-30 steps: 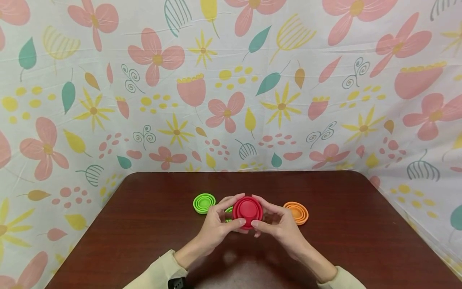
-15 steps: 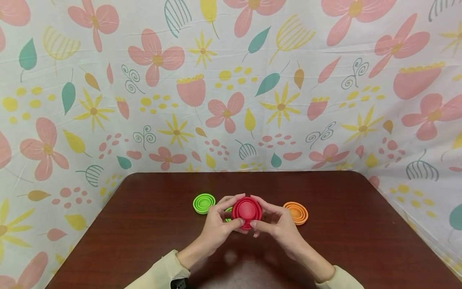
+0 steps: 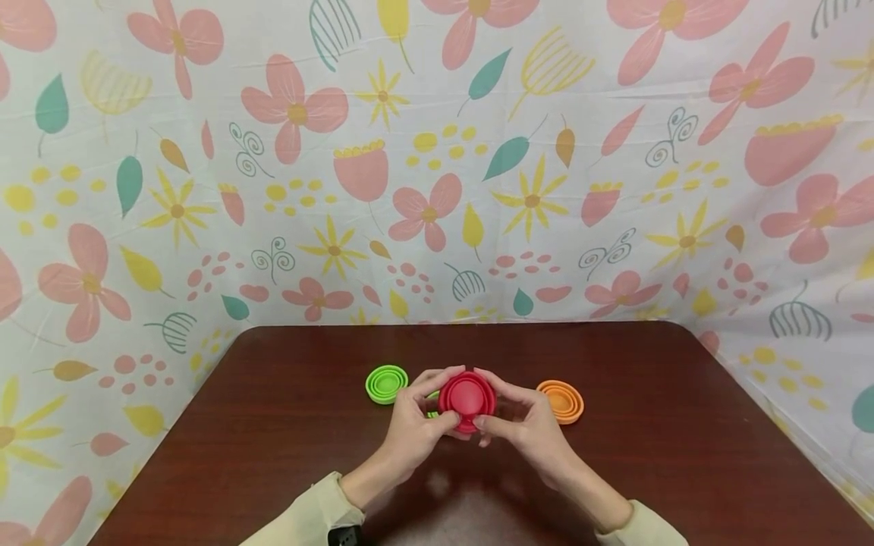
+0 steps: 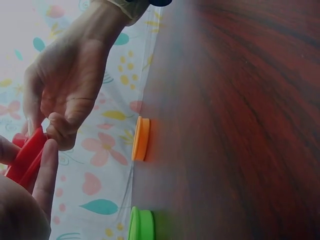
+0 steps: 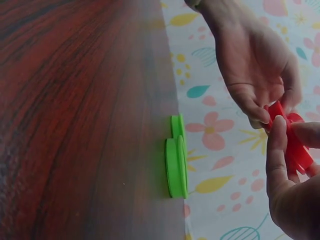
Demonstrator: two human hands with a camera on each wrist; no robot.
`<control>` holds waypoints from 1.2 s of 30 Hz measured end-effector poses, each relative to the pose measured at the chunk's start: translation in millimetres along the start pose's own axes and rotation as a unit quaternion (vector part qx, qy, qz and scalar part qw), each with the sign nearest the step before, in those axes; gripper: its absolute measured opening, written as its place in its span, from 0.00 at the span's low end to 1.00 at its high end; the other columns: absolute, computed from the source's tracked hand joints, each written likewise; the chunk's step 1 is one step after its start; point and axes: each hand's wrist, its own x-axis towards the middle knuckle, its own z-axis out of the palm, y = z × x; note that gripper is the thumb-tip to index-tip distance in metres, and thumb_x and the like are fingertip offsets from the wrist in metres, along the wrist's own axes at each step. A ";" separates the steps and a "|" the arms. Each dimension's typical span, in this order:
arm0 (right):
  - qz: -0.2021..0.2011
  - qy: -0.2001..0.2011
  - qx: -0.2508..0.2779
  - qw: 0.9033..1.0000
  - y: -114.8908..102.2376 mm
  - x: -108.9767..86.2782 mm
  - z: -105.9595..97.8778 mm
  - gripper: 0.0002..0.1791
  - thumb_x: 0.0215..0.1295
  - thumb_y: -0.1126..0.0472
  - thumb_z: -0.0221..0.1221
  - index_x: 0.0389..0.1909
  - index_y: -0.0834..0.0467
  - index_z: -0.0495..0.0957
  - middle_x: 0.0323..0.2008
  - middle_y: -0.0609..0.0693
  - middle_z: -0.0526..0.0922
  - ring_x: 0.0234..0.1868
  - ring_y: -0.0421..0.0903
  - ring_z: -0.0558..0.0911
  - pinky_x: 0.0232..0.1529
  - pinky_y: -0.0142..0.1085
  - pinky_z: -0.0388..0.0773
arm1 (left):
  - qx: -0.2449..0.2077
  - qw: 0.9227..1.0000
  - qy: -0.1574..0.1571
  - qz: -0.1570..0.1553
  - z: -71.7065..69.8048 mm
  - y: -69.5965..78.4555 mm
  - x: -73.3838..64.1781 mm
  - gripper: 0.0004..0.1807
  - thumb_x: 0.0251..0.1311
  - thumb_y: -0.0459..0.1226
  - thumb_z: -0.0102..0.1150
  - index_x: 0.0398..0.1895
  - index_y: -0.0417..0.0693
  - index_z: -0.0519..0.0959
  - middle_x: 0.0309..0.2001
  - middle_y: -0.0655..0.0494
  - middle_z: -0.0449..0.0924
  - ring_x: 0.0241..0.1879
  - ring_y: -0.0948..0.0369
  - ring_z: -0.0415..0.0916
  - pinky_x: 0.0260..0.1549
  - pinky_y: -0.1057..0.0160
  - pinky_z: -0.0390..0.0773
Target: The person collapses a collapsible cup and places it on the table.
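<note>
A red collapsible cup [image 3: 467, 394] with concentric rings is held up above the table between both hands, its round face turned toward the head camera. My left hand [image 3: 414, 426] grips its left side, thumb on the lower front and fingers around the edge. On the other side my right hand [image 3: 531, 426] grips it likewise, the two thumbs close together at the bottom. From the side, in the left wrist view, the red cup [image 4: 26, 156] appears as a flat disc with a small bump. Parts of its rim are hidden by fingers.
A collapsed green cup [image 3: 386, 384] lies on the dark wood table [image 3: 287, 440], left of the hands. Another green cup [image 5: 177, 126] is mostly hidden behind the left hand in the head view. To the right lies an orange cup [image 3: 560, 402]. A flower-patterned cloth [image 3: 437, 152] hangs behind.
The red cup has tilted slightly and shifted a touch to the left, both hands keeping hold of it. The green and orange cups stay where they were.
</note>
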 end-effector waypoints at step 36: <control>0.016 -0.023 0.000 1.000 1.0 -0.8 -7.4 0.39 0.63 0.72 0.70 0.76 0.60 0.71 0.56 0.63 0.86 0.44 0.55 0.87 0.35 0.50 0.90 | 0.035 0.995 -0.088 0.030 -17.0 -4.5 -0.4 0.34 0.62 0.20 0.65 0.73 0.35 0.73 0.63 0.36 0.73 0.50 0.40 0.84 0.41 0.51 0.89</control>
